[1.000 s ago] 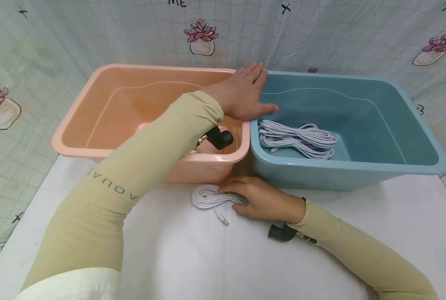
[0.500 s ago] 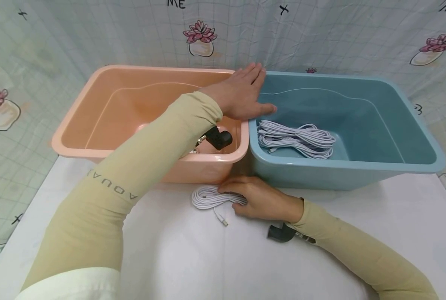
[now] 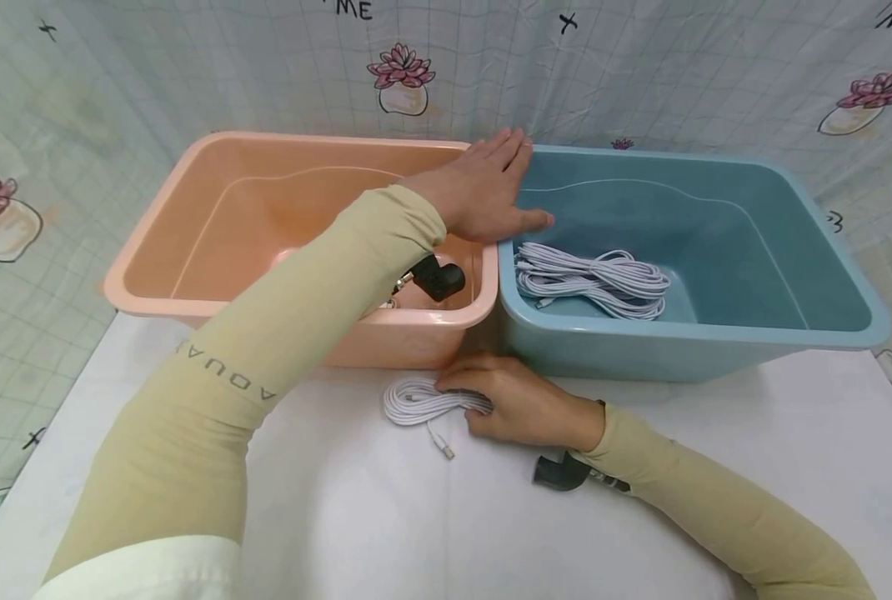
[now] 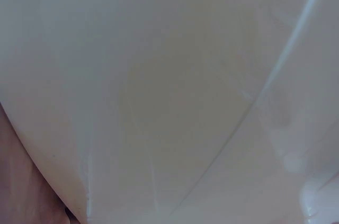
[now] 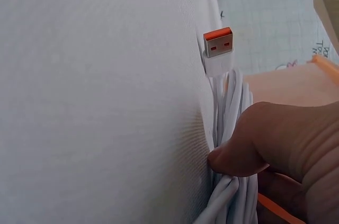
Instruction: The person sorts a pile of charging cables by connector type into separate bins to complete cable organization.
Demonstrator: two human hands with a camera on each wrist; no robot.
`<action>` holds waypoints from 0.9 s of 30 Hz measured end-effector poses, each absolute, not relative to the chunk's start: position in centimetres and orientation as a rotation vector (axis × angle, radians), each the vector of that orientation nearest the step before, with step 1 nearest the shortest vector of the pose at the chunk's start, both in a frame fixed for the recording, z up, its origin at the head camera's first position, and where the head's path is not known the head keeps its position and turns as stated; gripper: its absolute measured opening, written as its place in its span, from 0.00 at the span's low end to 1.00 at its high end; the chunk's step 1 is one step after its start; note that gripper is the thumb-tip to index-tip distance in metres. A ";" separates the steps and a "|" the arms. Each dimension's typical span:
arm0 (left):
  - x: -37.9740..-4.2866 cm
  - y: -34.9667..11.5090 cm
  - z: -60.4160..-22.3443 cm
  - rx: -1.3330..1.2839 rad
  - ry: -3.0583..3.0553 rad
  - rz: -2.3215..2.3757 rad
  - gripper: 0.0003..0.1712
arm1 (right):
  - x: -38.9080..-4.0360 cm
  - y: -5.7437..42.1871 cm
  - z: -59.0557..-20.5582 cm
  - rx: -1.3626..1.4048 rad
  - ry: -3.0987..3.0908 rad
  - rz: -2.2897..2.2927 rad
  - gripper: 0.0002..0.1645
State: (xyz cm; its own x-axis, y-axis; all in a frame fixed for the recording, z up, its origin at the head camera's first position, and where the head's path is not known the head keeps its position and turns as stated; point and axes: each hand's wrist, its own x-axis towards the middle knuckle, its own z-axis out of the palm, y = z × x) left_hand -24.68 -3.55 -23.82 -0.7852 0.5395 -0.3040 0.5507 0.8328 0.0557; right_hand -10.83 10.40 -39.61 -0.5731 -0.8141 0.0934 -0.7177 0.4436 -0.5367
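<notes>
On the white tabletop in the head view lies a coiled white USB cable [image 3: 416, 404], gripped at its right end by my right hand [image 3: 524, 408]. The right wrist view has the thumb pressed against the strands, and the metal USB plug [image 5: 219, 49] with its orange insert beyond it. My left hand [image 3: 487, 196] lies with fingers spread over the meeting rims of a peach bin [image 3: 326, 140] and a blue bin [image 3: 716, 332]. Several bundled white cables [image 3: 603, 279] rest in the blue bin's left end. Close-up pale plastic fills most of the left wrist view.
Both bins stand side by side at the back of the table [image 3: 371, 500]. Behind them hangs a patterned curtain [image 3: 491, 75]. A black wrist camera mount [image 3: 562, 472] sits under the right forearm, and another camera mount [image 3: 438, 277] hangs inside the peach bin.
</notes>
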 end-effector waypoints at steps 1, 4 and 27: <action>-24.7 -3.5 -23.8 0.827 2.705 -0.052 0.58 | -10.8 10.4 -39.6 -1.350 2.513 -0.799 0.28; -24.6 -3.5 -23.8 0.828 2.702 -0.052 0.58 | -10.6 10.4 -39.5 -1.351 2.512 -0.792 0.28; -24.6 -3.5 -23.8 0.820 2.703 -0.061 0.58 | -10.0 10.7 -38.7 -1.495 2.548 -0.881 0.27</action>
State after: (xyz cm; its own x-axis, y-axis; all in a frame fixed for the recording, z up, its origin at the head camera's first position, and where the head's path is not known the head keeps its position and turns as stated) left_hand -24.56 -3.48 -23.82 -0.7863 0.5347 -0.3095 0.5480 0.8350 0.0501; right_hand -10.02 10.66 -38.74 -0.5282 -0.8178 0.2284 -0.7841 0.3666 -0.5007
